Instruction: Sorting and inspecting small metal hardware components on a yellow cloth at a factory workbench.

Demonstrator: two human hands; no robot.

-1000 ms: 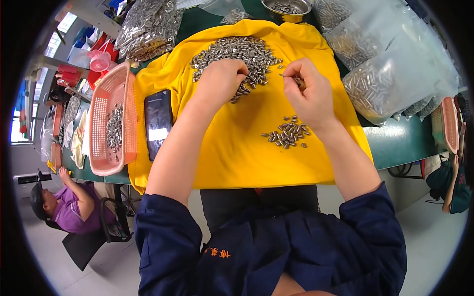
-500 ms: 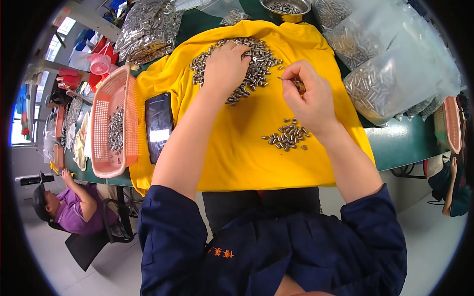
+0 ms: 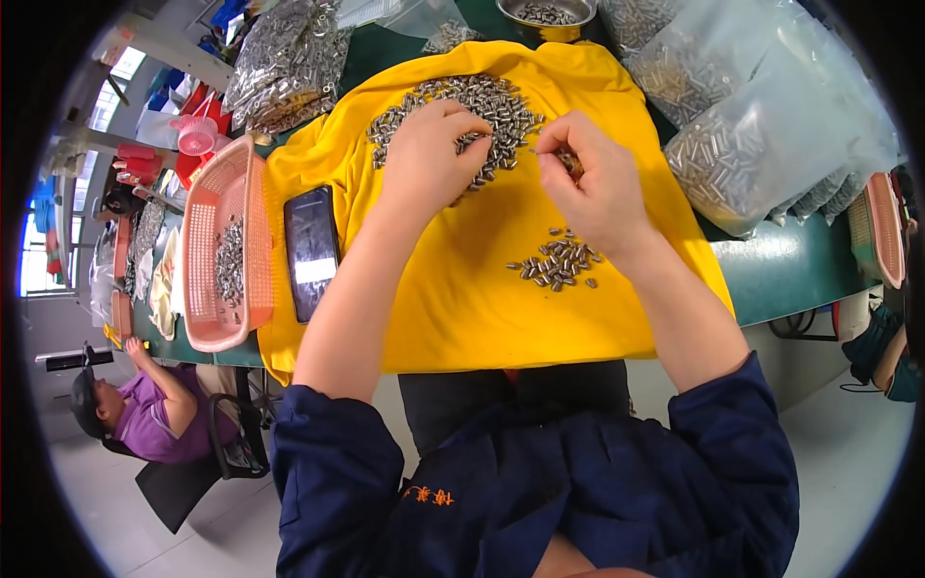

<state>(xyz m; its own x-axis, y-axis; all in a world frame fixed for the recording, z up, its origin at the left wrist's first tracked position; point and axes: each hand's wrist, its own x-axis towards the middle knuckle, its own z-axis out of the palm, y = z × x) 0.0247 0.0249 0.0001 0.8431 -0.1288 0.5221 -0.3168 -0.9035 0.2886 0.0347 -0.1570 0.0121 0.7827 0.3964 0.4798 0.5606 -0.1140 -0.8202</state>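
A large pile of small silvery metal cylinders (image 3: 501,106) lies on a yellow cloth (image 3: 462,318). My left hand (image 3: 429,159) is over the near left side of this pile. Its thumb and fingers are curled together, with a small metal cylinder (image 3: 468,142) between the tips, partly hidden. To the right of the pile, my right hand (image 3: 597,188) is closed around a small tool (image 3: 574,166) with an amber-brown body. The tool's thin tip points left toward the pile; most of it is hidden in the fingers. Below that hand rests a smaller heap of cylinders (image 3: 557,263).
A pink basket (image 3: 262,241) with metal parts and a dark phone (image 3: 310,250) are at the left. Clear bags of parts (image 3: 727,159) crowd the right; a silvery bag (image 3: 289,63) and a metal bowl (image 3: 549,27) stand behind. A person (image 3: 159,409) sits at far left.
My left hand has drawn back slightly toward me from the middle of the pile, its fingers curling in. My right hand has shifted a little left and up, still gripping the tool.
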